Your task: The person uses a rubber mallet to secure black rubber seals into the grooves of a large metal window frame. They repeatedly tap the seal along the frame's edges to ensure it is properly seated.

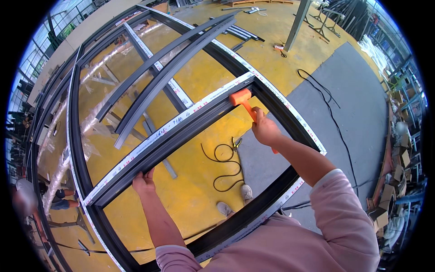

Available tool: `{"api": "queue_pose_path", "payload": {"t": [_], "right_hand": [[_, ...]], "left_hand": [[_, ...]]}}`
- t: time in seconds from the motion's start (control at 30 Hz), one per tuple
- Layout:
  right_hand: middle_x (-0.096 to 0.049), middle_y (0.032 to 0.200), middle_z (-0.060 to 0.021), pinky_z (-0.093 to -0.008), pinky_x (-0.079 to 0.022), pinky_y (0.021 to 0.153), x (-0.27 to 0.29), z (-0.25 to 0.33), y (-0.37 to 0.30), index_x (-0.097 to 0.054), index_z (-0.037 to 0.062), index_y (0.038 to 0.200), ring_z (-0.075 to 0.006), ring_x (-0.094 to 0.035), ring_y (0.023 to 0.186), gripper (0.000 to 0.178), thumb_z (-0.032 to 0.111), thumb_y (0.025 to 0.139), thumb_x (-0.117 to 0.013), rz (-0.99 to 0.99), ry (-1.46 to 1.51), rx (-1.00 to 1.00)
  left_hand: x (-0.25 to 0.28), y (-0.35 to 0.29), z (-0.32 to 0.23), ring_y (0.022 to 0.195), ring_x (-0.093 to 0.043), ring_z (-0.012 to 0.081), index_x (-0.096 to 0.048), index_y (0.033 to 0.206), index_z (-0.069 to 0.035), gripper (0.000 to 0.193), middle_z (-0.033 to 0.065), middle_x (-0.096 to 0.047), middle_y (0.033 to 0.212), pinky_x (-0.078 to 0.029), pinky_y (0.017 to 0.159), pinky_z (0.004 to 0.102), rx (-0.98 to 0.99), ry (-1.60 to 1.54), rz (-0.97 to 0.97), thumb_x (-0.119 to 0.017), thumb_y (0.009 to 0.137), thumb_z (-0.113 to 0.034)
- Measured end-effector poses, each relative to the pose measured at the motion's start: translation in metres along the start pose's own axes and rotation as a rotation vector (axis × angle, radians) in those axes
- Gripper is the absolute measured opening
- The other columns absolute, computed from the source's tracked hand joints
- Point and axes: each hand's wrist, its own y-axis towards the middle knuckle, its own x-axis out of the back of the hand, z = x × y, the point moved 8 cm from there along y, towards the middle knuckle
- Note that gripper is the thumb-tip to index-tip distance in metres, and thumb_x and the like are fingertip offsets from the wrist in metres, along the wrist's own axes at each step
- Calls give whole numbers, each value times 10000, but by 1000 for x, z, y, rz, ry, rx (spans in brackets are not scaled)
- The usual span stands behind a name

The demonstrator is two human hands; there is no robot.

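Observation:
A large dark metal window frame [120,233] with white printed film along its edges surrounds my arms. My right hand [266,129] is closed round the handle of an orange mallet [240,96]. The mallet's head is at the dark crossbar [181,129], close to where that bar meets the frame's right side; whether it touches cannot be told. My left hand [144,182] grips the same crossbar from its near side, toward the left end, with some fingers hidden by the bar. Handwritten marks show on the bar's white film.
Loose dark profiles [170,75] lie slanting across the frame's far part. On the yellow floor are a black cable [226,159] and yellow-handled pliers [236,144]. A grey mat [344,104] and a post [297,25] stand right. Another person [63,199] is at the left edge.

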Motion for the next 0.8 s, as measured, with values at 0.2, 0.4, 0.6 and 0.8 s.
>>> {"api": "queue_pose_path", "payload": {"t": [0.2, 0.4, 0.6, 0.8], "right_hand": [[-627, 1130, -216, -468, -594, 728, 30, 65, -36, -221, 195, 1627, -363, -721, 888, 705, 69, 982, -476, 609, -799, 430], [-710, 975, -121, -376, -606, 672, 56, 26, 23, -119, 81, 1644, -309, -740, 858, 822, 95, 956, -570, 501, -1069, 99], [-716, 986, -127, -396, -614, 700, 46, 27, 18, -171, 237, 1652, -315, -742, 927, 786, 104, 977, -550, 454, -966, 278], [-716, 960, -152, -400, -611, 664, 25, 37, 25, -278, 224, 1624, -300, -739, 841, 761, 93, 943, -590, 503, -1089, 86]], "left_hand": [[6, 2, -1, 1208, -609, 459, -414, 1428, 22, 398, 241, -521, 1406, -610, 924, 614, 9, -22, 8, -264, 1082, -103], [-3, 5, 5, 1213, -611, 447, -437, 1412, 16, 388, 237, -525, 1411, -596, 948, 625, 35, -90, 37, -270, 1095, -133], [0, 2, 1, 1276, -557, 474, -418, 1448, -10, 399, 238, -497, 1455, -555, 992, 655, 51, -129, 56, -268, 1100, -133], [-5, -2, 3, 1277, -559, 466, -419, 1452, -7, 403, 246, -501, 1449, -547, 1006, 650, 65, -113, 72, -276, 1099, -140]]}}
